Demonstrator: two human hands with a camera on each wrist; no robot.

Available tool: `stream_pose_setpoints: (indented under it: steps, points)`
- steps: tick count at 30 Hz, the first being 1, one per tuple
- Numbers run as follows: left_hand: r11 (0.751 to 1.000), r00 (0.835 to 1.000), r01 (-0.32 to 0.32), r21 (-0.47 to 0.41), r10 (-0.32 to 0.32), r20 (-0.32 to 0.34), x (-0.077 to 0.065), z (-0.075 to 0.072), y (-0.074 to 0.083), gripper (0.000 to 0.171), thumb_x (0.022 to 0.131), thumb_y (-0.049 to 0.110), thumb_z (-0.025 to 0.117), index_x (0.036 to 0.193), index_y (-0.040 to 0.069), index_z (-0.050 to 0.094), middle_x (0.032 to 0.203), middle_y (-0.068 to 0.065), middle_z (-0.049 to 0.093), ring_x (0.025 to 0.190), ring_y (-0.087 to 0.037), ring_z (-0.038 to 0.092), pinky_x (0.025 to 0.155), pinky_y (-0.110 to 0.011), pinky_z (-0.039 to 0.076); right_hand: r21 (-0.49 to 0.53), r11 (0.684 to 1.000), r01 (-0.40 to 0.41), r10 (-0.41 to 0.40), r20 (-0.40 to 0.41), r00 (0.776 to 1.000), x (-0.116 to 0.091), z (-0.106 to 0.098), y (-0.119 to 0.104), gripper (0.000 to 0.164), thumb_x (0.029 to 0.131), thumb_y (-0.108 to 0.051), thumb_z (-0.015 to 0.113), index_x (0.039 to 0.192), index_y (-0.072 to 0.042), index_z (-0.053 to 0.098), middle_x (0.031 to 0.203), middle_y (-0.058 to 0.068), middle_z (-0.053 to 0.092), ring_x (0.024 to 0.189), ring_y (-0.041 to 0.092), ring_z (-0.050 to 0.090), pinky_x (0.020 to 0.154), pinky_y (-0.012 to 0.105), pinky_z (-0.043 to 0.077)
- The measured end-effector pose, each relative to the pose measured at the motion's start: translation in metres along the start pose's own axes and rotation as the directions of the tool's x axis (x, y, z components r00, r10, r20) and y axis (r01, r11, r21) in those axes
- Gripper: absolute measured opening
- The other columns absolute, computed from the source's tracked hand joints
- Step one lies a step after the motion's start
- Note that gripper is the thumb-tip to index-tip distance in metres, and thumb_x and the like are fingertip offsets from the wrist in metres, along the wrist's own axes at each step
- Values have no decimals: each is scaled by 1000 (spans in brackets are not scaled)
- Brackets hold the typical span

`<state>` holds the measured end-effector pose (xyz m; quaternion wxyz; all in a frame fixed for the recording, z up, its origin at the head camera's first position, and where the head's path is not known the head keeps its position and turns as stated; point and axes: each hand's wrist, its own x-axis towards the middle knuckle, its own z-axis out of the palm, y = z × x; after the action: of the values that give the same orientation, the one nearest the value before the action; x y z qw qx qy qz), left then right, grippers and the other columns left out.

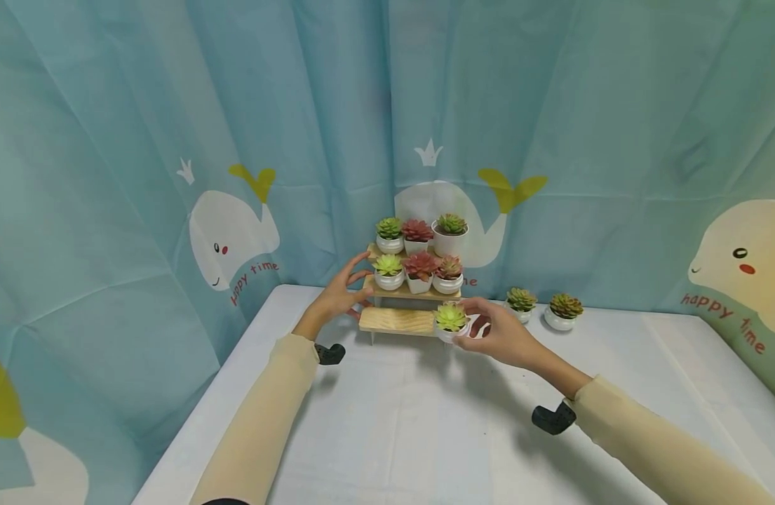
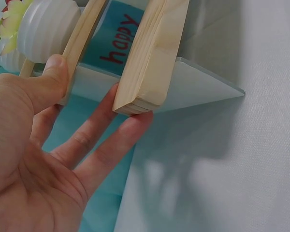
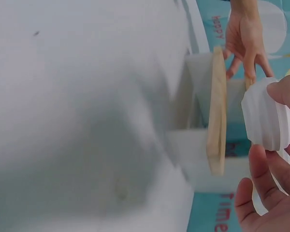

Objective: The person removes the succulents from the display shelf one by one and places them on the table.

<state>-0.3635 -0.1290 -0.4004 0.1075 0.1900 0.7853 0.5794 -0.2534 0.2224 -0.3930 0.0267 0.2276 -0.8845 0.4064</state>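
My right hand (image 1: 503, 335) pinches a small light-green succulent in a white pot (image 1: 452, 321) between thumb and fingers. The right wrist view has the white pot (image 3: 266, 116) a little above the lowest board (image 3: 216, 116), at its right end. At the left end of the three-tier wooden plant stand (image 1: 396, 320), my left hand (image 1: 337, 296) has its fingers spread. Its thumb (image 2: 55, 70) touches the middle board, while two fingertips rest against the end of the lowest board (image 2: 152, 63). Several potted succulents, green and red, stand on the top and middle tiers.
Two more potted succulents stand on the white table to the right: a green one (image 1: 521, 301) and a reddish-green one (image 1: 562, 312). A blue curtain (image 1: 337, 105) with printed whales hangs right behind the stand. Table surface (image 1: 387, 421) stretches in front.
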Motion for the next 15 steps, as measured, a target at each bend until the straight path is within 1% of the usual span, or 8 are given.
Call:
stream_pose_setpoints:
  steps: [5, 9, 15]
  points:
    - [1000, 1000, 9, 6, -8, -4, 0, -1, -1, 81, 103, 17, 66, 164, 42, 19, 165, -13, 33, 96, -45, 71, 73, -65, 58, -31, 999, -14, 13, -30, 999, -11, -15, 8, 59, 87, -27, 86, 136, -7, 60, 107, 3, 66, 83, 16, 65, 70, 32, 55]
    - [1000, 1000, 16, 2, -16, -15, 0, -1, 0, 81, 102, 17, 66, 163, 42, 19, 165, -13, 33, 93, -41, 72, 72, -65, 58, -47, 998, -31, 29, -51, 998, -17, -25, 16, 59, 86, -27, 86, 136, -7, 60, 105, 4, 66, 83, 17, 65, 71, 31, 55]
    - [1000, 1000, 20, -8, -21, -16, 0, 0, 2, 80, 103, 14, 65, 163, 43, 21, 164, -13, 33, 93, -41, 72, 73, -67, 57, -86, 994, -68, 59, -100, 993, -29, -43, 26, 61, 87, -25, 86, 136, -2, 58, 112, 9, 66, 84, 17, 65, 71, 28, 55]
